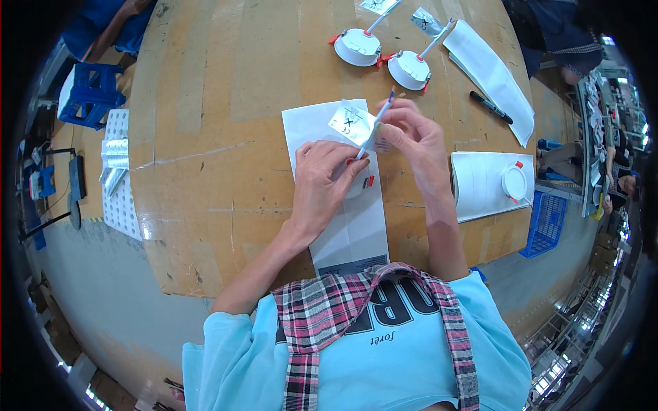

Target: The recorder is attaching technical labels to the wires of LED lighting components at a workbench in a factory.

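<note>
On a long sheet of white paper (301,127) in front of me lies a round white downlight (358,188) with red-tipped clips, mostly covered by my left hand (319,179). The thumb and fingers of that hand close round its top, where a white cable (367,145) comes out. My right hand (415,142) pinches the cable higher up, beside a silvery-white label (351,123) that sticks out to the left like a flag. The cable slants up to the right, and thin wire ends show at its tip.
Two similar downlights (357,47) with labelled cables stand at the far side of the table. To the right are a stack of white sheets (493,82), a black marker (491,107) and another downlight (514,182) on white paper (473,185). Blue stools (92,92) stand left of the table.
</note>
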